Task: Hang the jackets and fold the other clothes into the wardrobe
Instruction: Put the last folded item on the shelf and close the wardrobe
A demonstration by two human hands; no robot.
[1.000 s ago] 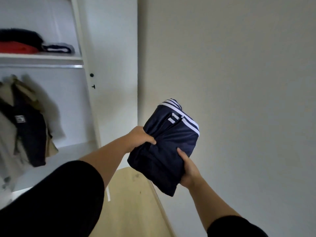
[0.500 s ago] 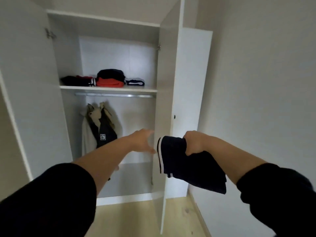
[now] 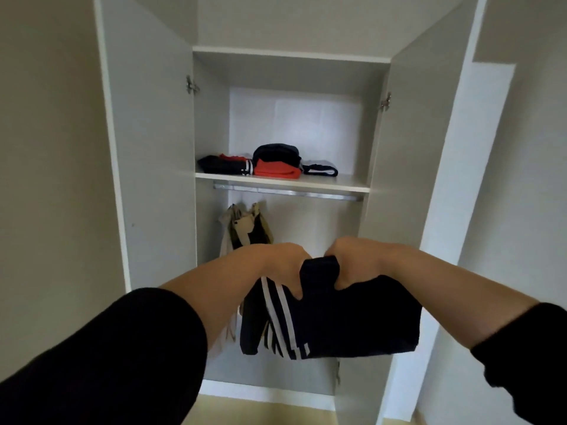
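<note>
Both hands are on the folded navy garment [image 3: 352, 320] now. That's the big change from half a second back, when only the right hand [image 3: 352, 260] had it and the left hand [image 3: 274, 263] was stretched out open toward the wardrobe [image 3: 285, 55]. The left hand has come back in and grips the top edge on the white-striped side, thumb hooked over the near face of the cloth. The right hand pinches a bunched bit of the top edge just beside it, fingers curled over the far side where I can't see them. The two hands sit close together, nearly knuckle to knuckle, with a little hump of cloth poking up between them. The garment hangs from that grip in the air, in front of the lower part of the wardrobe and below the shelf [image 3: 282, 183]. The view has swung round too: the wardrobe was off to the left before, now it's dead ahead with both doors wide open. Both forearms reach forward and converge, wrists about level, bare from the black sleeves [image 3: 122, 348] onward. On the shelf there's a red folded piece [image 3: 276, 171] with a dark piece [image 3: 276, 151] on top. A beige jacket [image 3: 245, 223] hangs from the rail [image 3: 288, 193] at the left, partly behind the left forearm.
</note>
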